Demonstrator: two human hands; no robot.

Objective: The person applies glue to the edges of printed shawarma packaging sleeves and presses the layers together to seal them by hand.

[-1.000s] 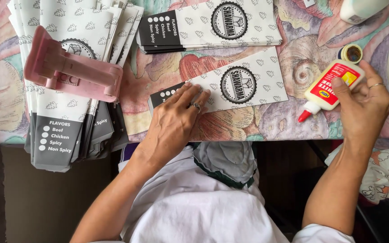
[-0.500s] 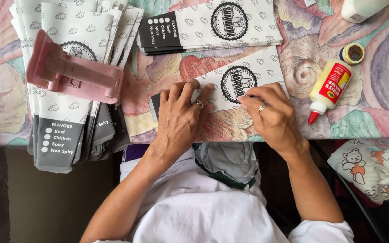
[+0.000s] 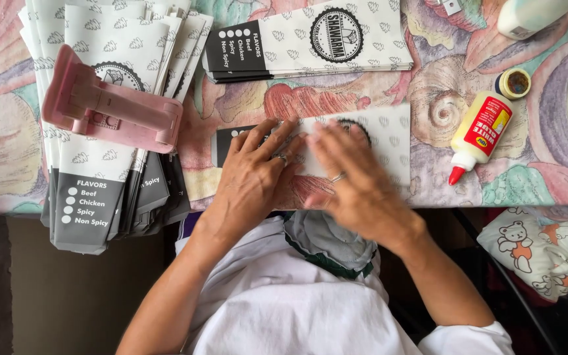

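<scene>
— Swirled pastel cloth [image 3: 547, 164] is seen spread over the tabletop, its near edge running just behind the wrists. What is being pressed there?

— One printed paper sleeve [image 3: 389, 141] is laid flat near that edge, dark end to the left. The left hand [image 3: 254, 177] is spread flat on its dark end, and the right hand [image 3: 356, 181], blurred, is laid flat on its middle. Both hands are opened out, fingers extended, side by side and almost touching; nothing is gripped.

— How much free room is left around it?

— Bare cloth is seen to the right of the sleeve, up to a glue bottle [image 3: 478, 135] lying on its side with its red tip toward the near edge. Its yellow cap [image 3: 513, 83] is set just beyond it. A white bottle [image 3: 534, 14] is cut off by the far edge.

— And the left side?

— It is crowded. A fanned stack of sleeves [image 3: 93, 197] overhangs the near edge, weighted by a pink stand [image 3: 110, 108]. A second, tidy pile [image 3: 310, 39] is laid beyond the hands, well apart from the pressed sleeve.

— Is anything held in the containers?

— Their contents cannot be told.
</scene>
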